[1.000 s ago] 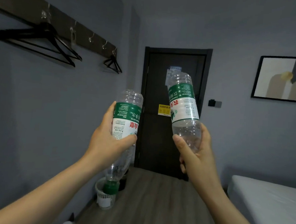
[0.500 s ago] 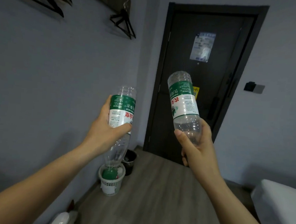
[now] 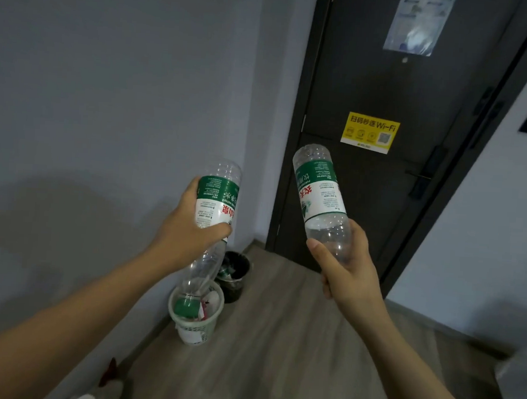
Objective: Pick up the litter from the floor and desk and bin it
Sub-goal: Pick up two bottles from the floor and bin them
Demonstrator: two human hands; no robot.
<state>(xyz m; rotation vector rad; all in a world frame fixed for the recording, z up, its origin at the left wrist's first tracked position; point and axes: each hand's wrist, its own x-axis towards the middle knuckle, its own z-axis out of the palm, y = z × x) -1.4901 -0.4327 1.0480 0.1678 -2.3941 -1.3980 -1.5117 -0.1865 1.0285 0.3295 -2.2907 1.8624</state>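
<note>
Head view: each raised hand (image 3: 189, 235) (image 3: 349, 271) grips an inverted bottle (image 3: 215, 202) (image 3: 319, 193).

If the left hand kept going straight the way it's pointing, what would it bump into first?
Probably the door frame. The left hand, gripping its bottle, aims forward and a little right. Nothing shows in between, though depth is hard to judge.
</note>
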